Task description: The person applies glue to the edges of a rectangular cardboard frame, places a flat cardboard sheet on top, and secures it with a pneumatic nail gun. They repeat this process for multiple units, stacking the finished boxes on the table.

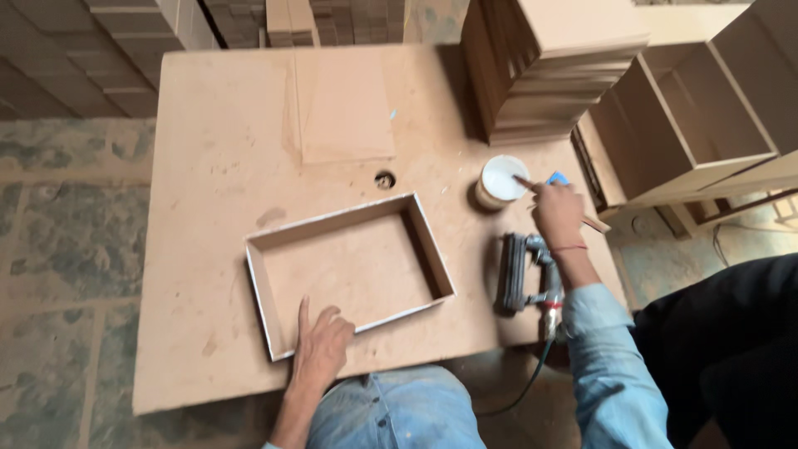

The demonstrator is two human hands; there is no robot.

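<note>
An open rectangular frame of brown fibreboard [266, 287] lies on the brown worktable [224, 141]. My left hand [322, 345] rests on the frame's near edge, index finger pointing up into the frame. My right hand [557, 212] holds a thin stick whose tip dips into a small white tub of white glue [501, 180]. A dark pneumatic nail gun [519, 274] lies on the table just under my right forearm, hose trailing off the near edge.
A flat board [345, 104] lies at the table's far middle, near a round hole [385, 180]. A tall stack of cut boards [549, 66] stands far right. Open fibreboard boxes [690, 125] sit beyond the right edge. Stacked panels line the back.
</note>
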